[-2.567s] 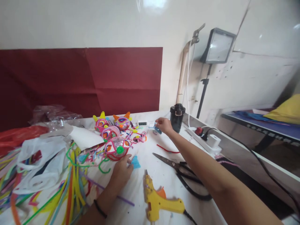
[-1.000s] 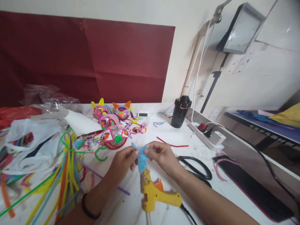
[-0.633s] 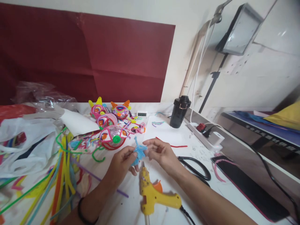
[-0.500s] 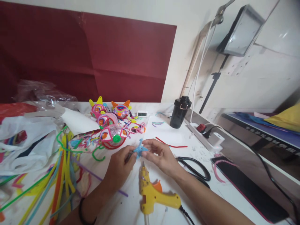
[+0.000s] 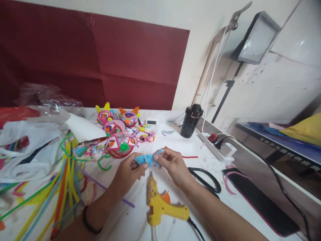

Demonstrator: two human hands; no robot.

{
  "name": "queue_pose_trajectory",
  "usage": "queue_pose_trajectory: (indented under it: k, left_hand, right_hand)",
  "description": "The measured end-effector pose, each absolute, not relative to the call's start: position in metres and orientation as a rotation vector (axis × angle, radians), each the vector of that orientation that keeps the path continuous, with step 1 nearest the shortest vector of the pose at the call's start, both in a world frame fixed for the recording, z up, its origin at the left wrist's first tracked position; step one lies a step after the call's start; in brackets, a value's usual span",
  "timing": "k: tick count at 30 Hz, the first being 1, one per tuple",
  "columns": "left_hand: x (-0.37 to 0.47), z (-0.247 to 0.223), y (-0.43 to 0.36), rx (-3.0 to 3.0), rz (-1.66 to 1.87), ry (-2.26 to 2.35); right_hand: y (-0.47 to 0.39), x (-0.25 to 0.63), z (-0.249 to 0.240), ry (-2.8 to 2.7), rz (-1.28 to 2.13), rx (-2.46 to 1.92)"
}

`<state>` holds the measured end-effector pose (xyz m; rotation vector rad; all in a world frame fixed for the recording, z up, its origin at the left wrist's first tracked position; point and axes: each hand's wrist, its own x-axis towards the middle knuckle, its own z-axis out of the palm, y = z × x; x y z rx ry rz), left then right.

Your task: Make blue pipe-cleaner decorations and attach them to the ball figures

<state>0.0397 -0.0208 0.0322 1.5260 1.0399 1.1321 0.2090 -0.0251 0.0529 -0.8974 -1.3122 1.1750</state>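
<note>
Between my two hands is a light blue pipe cleaner (image 5: 147,159), wound into a small thick coil with a loose end on its right. My left hand (image 5: 129,169) pinches the coil's left part between thumb and fingers. The fingers of my right hand (image 5: 173,164) are closed on the loose end. Just below lies a yellow hot glue gun (image 5: 160,209) on its side, its nozzle pointing away from me towards the coil. To the right of my right hand are the black handles of scissors (image 5: 207,179); the blades are hidden behind my arm.
Decorated ball-shaped heads (image 5: 120,144) stand behind my hands, near a small digital clock (image 5: 151,122). Loose pipe cleaners (image 5: 64,187) spread on the left. A black bottle (image 5: 192,121), a power strip (image 5: 217,150) and a black phone-like slab (image 5: 260,201) are on the right.
The blue coil has turned to lie lengthwise between my hands, showing more of its wound side. My right hand has shifted its hold onto the loose end. The view has moved slightly.
</note>
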Motion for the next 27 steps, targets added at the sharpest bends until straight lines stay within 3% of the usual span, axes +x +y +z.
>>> queue_pose_trajectory:
  k: [4, 27]
  left_hand:
    - [0.04, 0.031, -0.018, 1.422, 1.198, 1.019]
    - [0.046, 0.033, -0.023, 1.189, 1.148, 1.024]
  right_hand:
    - [-0.023, 0.209, 0.047, -1.267, 1.276, -0.873]
    - [-0.024, 0.209, 0.034, -1.518, 1.155, -0.975]
